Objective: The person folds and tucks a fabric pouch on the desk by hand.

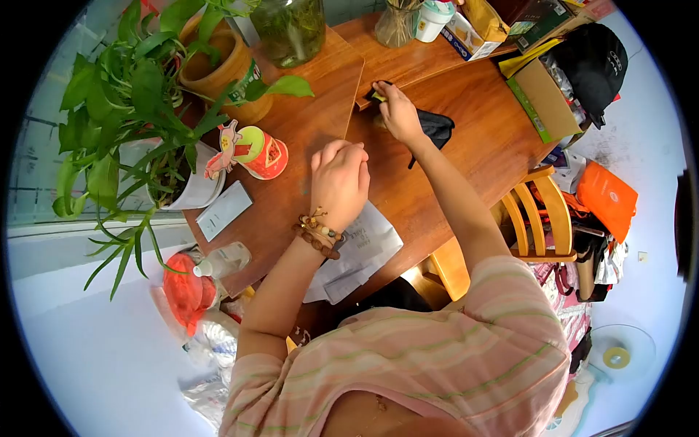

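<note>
My left hand (pixel 340 182), with beaded bracelets at its wrist, is above the wooden table (pixel 480 109). Its fingers are curled together, and whatever they may hold is hidden. Farther forward and to the right, my right hand (pixel 399 115) pinches a small black and yellow item (pixel 375 96), partly covered by the fingers. A black cloth pouch (pixel 438 128) lies just right of that hand, partly behind the wrist. Printed paper (pixel 364 251) lies beneath and below my left hand, near the table's front edge.
Potted plants (pixel 145 95), a red cup-shaped container (pixel 268 156), a pale flat box (pixel 224 211) and a clear bottle (pixel 226 260) are on the left. A glass jar (pixel 291 29) and toothpicks (pixel 397 25) stand at the back. On the right are a cardboard box (pixel 542 98) and a wooden chair (pixel 550 211).
</note>
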Demonstrator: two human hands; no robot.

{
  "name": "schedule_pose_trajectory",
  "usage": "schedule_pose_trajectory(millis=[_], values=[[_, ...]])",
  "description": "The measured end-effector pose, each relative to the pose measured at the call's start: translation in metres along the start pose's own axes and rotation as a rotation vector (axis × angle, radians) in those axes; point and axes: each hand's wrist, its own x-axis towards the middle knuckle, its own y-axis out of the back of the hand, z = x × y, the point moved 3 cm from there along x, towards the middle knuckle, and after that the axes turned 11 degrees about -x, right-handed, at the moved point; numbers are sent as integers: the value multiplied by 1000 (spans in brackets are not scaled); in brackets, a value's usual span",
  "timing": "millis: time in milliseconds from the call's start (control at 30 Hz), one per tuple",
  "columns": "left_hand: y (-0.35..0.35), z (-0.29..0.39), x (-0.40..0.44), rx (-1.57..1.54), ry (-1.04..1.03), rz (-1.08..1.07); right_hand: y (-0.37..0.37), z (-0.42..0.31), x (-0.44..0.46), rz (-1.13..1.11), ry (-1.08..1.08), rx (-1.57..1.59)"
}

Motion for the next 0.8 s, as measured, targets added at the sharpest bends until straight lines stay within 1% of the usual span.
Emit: schedule_pose_trajectory(millis=[100, 133, 233, 333, 367, 433, 467, 500, 567, 633, 700, 767, 800], values=[[1, 2, -1, 9, -44, 30, 14, 8, 3, -31, 39, 6], [1, 1, -1, 5, -39, 27, 16, 19, 5, -32, -24, -18], [0, -1, 0, -8, -21, 14, 18, 75, 15, 95, -134, -73], [0, -1, 0, -13, -5, 0, 25, 99, 35, 53, -250, -144], [1, 0, 1, -11, -9, 7, 20, 99, 36, 52, -250, -143], [0, 0, 2, -4, -12, 3, 6, 88, 38, 155, -172, -198], [-1, 1, 1, 3, -18, -1, 6, 68, 34, 119, -117, -129], [0, 1, 2, 4, -17, -3, 3, 46, 29, 48, -127, -83], [1, 3, 3, 18, -43, 7, -9, 17, 17, 139, -54, -5], [2, 2, 2, 17, -33, -6, -11, -4, 1, 118, 42, 43], [-1, 1, 0, 5, -13, -13, -1, -4, -2, 93, 48, 27], [0, -1, -1, -4, -7, -11, 1, 18, 5, -15, 8, -16], [0, -2, -3, -5, -3, -14, 2, 33, 13, 34, -32, -97]])
